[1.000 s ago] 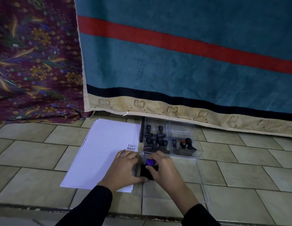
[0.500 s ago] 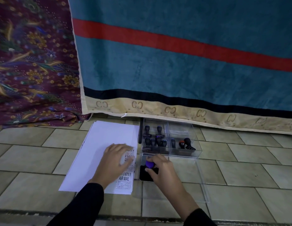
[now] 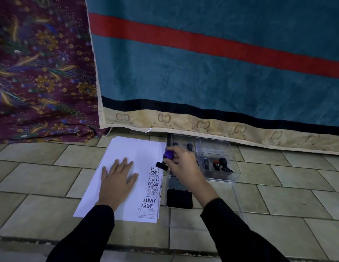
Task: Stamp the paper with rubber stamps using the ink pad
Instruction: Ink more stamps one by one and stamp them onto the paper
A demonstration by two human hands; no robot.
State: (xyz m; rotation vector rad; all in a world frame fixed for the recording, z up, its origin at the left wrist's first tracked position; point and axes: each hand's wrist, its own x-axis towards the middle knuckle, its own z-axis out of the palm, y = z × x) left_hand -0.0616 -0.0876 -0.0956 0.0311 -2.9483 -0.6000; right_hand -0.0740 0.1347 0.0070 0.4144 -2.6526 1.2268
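right hand [image 3: 181,163] grips purple stamp [image 3: 166,158]; left hand [image 3: 116,176] lies flat, fingers spread, on paper [image 3: 138,148].

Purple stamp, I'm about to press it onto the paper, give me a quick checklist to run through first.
1. Grip: right hand pinches the purple stamp by its knob. Ok.
2. Sheet held: left hand lies flat on the paper. Ok.
3. Blank spot: the stamp's base hangs at the top of the column of prints; whether it overlaps them, cannot tell.
4. Stamp level: it looks tilted. Not ok.
5. Face inked: the face is hidden. Cannot tell.
6. Ink pad beside the paper, off the sheet. Ok.
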